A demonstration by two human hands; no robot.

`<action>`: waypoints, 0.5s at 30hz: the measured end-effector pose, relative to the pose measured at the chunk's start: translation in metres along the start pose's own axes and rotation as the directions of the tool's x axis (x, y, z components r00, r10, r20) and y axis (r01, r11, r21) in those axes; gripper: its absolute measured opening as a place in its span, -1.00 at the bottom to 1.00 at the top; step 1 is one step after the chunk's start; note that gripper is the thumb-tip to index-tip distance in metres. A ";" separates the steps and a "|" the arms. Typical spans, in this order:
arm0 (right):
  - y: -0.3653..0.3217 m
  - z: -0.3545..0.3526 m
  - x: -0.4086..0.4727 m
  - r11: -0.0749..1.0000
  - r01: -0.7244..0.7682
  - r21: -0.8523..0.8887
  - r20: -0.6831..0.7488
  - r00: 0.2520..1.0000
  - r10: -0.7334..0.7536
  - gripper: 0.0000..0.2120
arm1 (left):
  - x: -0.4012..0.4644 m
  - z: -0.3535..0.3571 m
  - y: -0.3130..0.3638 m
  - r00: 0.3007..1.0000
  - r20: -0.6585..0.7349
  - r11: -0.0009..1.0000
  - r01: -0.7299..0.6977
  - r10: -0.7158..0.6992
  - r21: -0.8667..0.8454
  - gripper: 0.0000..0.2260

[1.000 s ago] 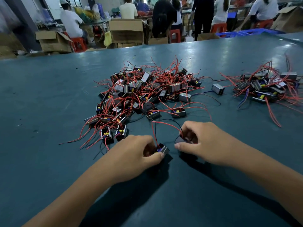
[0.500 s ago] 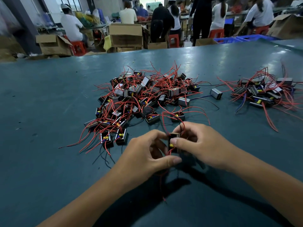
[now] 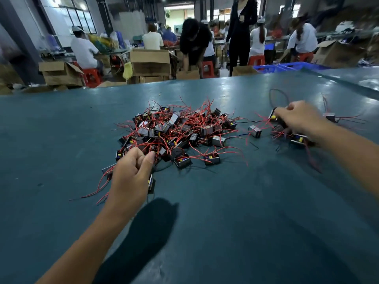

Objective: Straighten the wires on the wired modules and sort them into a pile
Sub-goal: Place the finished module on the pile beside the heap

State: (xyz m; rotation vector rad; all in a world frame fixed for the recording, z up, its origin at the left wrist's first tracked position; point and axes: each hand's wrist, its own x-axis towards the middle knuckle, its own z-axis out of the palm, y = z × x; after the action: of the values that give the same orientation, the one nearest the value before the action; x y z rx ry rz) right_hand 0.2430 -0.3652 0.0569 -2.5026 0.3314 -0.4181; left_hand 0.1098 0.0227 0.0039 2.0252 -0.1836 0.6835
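at two o'clock on the table [image 3: 215,201], right hand [image 3: 299,117] pinching a wired module [image 3: 275,117] over the sorted pile [image 3: 297,138], left hand [image 3: 131,171] curled, grip unclear, by the tangled heap [image 3: 178,132], likely snagging neighbours' red wires if yanked.

A big tangle of wired modules [image 3: 176,132] is lying mid-table [image 3: 225,222]; a smaller pile [image 3: 295,136] is sitting to its right, one lone module [image 3: 255,131] between them. The left hand [image 3: 131,175] is reaching over the tangle's near-left edge — the right hand [image 3: 297,117] over the smaller pile.
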 end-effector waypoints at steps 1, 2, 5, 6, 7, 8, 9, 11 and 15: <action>0.006 -0.006 0.018 0.998 -0.037 -0.052 -0.060 0.998 0.034 -0.56 | 0.002 -0.003 -0.002 1.000 -0.010 1.000 0.013 -0.013 -0.013 -0.63; 0.012 -0.011 0.033 0.993 -0.073 -0.088 -0.100 0.993 0.064 -0.51 | 0.005 -0.007 -0.003 0.999 -0.019 0.999 0.026 -0.026 -0.021 -0.63; 0.024 -0.018 0.057 0.948 -0.148 -0.282 -0.086 0.988 0.129 -0.35 | 0.018 -0.021 -0.009 0.987 -0.074 0.971 0.123 -0.140 -0.206 -0.62; 0.023 -0.017 0.058 0.923 -0.142 -0.358 -0.070 0.990 0.125 -0.29 | 0.024 -0.027 -0.012 0.974 -0.077 0.922 0.176 -0.215 -0.346 -0.60; 0.017 -0.015 0.054 0.902 -0.120 -0.414 -0.063 0.993 0.103 -0.25 | 0.029 -0.034 -0.016 0.958 -0.071 0.863 0.217 -0.278 -0.457 -0.59; 0.007 -0.010 0.045 0.903 -0.081 -0.421 -0.068 0.996 0.058 -0.25 | 0.034 -0.041 -0.023 0.945 -0.071 0.826 0.240 -0.318 -0.511 -0.60; -0.007 -0.003 0.032 0.923 -0.011 -0.385 -0.070 0.997 -0.017 -0.29 | 0.037 -0.048 -0.030 0.935 -0.082 0.822 0.258 -0.344 -0.507 -0.61; -0.042 0.015 -0.005 0.950 0.196 -0.243 -0.016 0.978 -0.206 -0.38 | 0.043 -0.055 -0.046 0.916 -0.099 0.856 0.319 -0.389 -0.406 -0.64; -0.108 0.056 -0.100 0.838 0.544 0.056 0.194 0.817 -0.543 -0.66 | 0.045 -0.059 -0.065 0.951 0.111 0.950 0.271 -0.290 0.157 -0.75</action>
State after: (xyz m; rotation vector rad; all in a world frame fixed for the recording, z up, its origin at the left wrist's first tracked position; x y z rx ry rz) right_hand 0.1865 -0.2185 0.0530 -2.5838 -0.4864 -0.3711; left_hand 0.1498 0.1132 0.0020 2.1776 0.0790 0.3913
